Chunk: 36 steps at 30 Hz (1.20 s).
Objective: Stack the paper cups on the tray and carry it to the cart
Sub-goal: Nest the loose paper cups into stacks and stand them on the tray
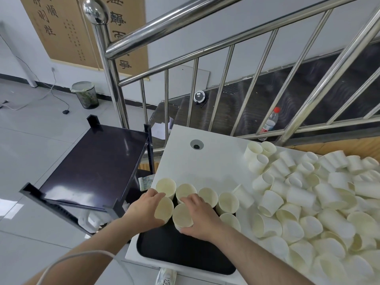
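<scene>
Both hands work at the far end of the black tray (pixel 185 251), which lies on the white tabletop (pixel 205 161) with its long axis running away from the person. The left hand (pixel 144 210) curls around one upright paper cup (pixel 163 209); the right hand (pixel 200 219) grips another cup (pixel 182 215). Both cups stand mouth up among the other upright cups (pixel 207 197), with the loose pile (pixel 308 202) lying tumbled to the right.

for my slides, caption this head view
Both hands set upright paper cups on the black tray.
</scene>
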Available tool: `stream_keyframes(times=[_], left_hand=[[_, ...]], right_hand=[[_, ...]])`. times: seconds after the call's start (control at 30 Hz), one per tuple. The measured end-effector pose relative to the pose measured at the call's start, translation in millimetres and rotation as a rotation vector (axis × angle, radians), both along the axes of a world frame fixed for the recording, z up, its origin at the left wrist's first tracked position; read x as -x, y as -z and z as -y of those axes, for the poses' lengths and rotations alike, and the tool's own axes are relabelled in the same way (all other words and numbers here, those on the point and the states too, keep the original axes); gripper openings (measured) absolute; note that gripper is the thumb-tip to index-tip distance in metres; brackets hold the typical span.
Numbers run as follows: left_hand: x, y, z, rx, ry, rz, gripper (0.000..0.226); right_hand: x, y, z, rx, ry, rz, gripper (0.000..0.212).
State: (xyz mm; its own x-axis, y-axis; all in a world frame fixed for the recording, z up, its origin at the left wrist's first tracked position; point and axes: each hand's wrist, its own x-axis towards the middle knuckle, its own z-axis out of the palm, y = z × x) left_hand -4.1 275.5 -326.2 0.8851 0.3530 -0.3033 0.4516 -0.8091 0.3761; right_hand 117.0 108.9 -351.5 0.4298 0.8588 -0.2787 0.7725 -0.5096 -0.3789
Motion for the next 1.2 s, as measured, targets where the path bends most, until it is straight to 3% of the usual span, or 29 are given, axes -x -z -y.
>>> stream_keyframes(times=[0.7,0.97,1.2], left_hand=[[-8.0,8.3,-11.4,-0.060,0.065,0.009,0.068],[-52.6,-9.2,0.6,-0.071,0.107,0.169,0.051],[-96.2,-8.7,19.5,-0.008,0.198,0.202,0.049]], right_hand=[[-0.8,2.1,-0.3,-0.050,0.050,0.030,0.075],[-41.3,-30.6,33.1,-0.175,0.285,0.026,0.065],[-90.9,-28.8,78.5,-0.060,0.554,0.102,0.053]])
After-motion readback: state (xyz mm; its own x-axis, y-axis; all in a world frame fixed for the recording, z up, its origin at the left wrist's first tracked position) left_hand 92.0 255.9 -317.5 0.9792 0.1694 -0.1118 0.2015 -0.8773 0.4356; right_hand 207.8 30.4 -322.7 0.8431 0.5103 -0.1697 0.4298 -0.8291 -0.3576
